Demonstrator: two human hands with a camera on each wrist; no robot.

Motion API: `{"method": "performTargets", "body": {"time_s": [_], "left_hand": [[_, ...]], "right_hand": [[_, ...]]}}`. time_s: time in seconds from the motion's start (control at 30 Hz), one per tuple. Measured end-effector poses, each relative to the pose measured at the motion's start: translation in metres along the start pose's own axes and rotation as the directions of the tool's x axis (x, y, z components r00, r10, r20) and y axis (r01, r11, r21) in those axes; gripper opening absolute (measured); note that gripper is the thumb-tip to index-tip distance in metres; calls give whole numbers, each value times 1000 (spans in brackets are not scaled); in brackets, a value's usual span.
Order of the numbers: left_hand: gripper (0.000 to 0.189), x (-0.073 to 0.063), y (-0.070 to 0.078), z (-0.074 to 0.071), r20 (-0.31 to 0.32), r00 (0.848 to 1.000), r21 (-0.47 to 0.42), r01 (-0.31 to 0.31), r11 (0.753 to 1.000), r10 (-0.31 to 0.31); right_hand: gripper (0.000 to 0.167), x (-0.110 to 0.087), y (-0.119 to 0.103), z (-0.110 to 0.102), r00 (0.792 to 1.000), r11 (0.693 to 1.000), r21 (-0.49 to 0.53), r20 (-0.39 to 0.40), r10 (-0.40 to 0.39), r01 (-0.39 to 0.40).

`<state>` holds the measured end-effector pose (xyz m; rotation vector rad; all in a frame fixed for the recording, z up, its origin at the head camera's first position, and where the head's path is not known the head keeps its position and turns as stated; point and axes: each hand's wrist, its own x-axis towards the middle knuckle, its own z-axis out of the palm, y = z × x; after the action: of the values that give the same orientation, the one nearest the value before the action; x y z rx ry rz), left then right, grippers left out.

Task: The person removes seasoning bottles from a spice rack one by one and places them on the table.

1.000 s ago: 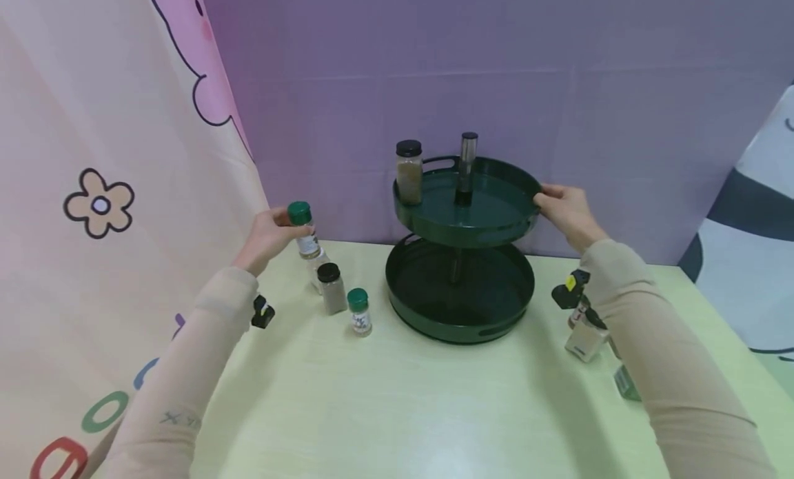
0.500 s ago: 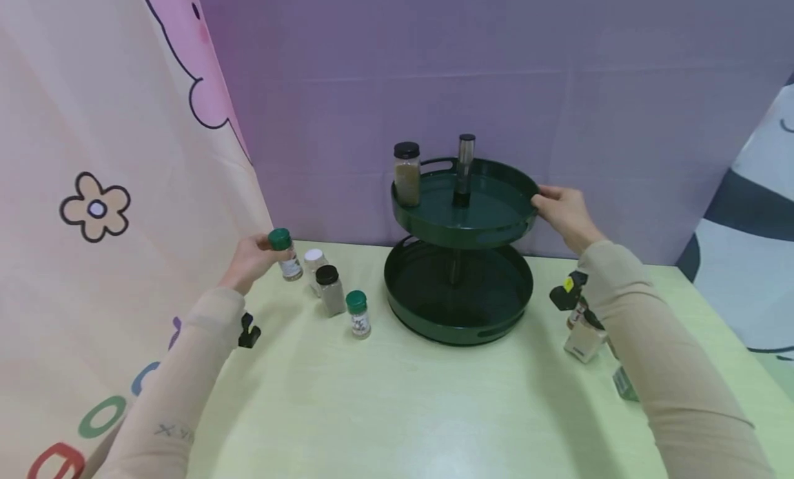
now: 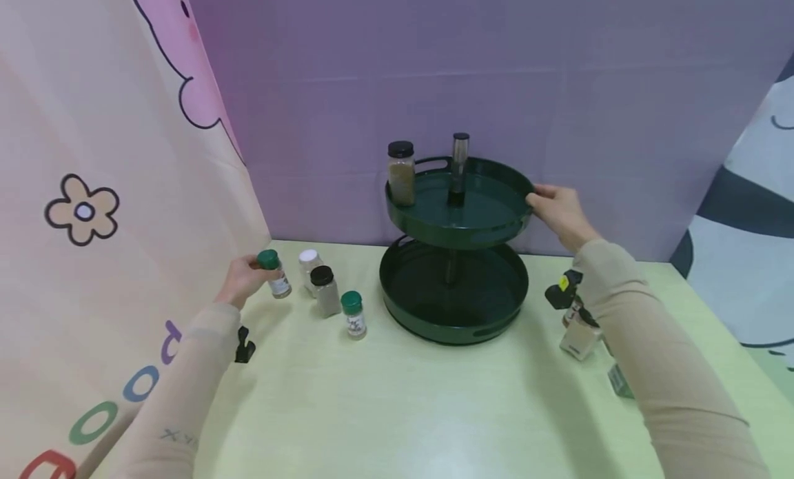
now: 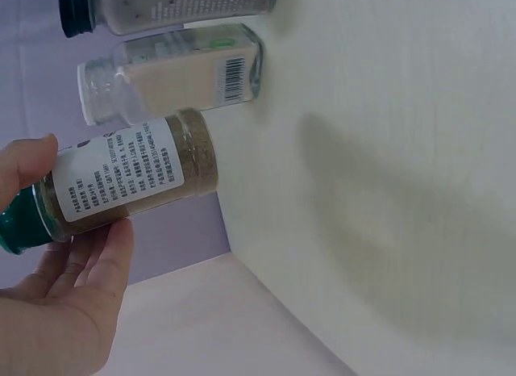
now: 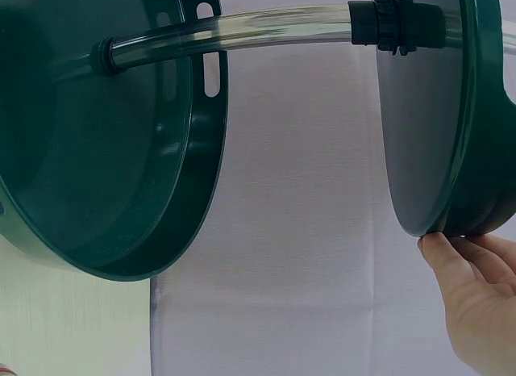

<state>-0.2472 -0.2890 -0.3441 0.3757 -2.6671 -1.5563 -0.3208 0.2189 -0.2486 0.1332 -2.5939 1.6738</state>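
My left hand (image 3: 244, 279) grips a green-capped spice jar (image 4: 121, 176) by its cap end, with thumb and fingers around it. In the left wrist view the jar's label and brown contents show; I cannot tell whether its base touches the table. Beside it stand a white-capped jar (image 3: 310, 272), a black-capped jar (image 3: 326, 296) and another green-capped jar (image 3: 354, 319). My right hand (image 3: 561, 213) holds the right rim of the upper tray (image 3: 459, 234) of a dark green two-tier turntable rack. A tall black-capped jar (image 3: 402, 179) stands on that tray's left side.
The rack's lower tray (image 3: 453, 333) rests on the pale table (image 3: 397, 410). Near my right forearm are a beige box-shaped container (image 3: 580, 341) and a green one (image 3: 619, 382), partly hidden. A purple backdrop (image 3: 372, 107) hangs behind, with a patterned curtain (image 3: 124, 141) at left.
My left hand has moved left and down with the green-capped jar, from over the white-capped jar to beside it, nearer the table. The right hand stays at the upper tray's rim.
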Motion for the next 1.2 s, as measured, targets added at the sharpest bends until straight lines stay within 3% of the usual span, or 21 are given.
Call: {"method": "performTargets", "body": {"time_s": [0.5, 1.2], "left_hand": [[65, 6, -25, 3, 14, 996, 35, 88, 996, -89], [65, 5, -37, 11, 4, 995, 19, 98, 995, -98]], "right_hand": [[53, 1, 0, 2, 1000, 1000, 5, 0, 1, -1], [53, -1, -2, 2, 1000, 1000, -3, -1, 1, -1]]}}
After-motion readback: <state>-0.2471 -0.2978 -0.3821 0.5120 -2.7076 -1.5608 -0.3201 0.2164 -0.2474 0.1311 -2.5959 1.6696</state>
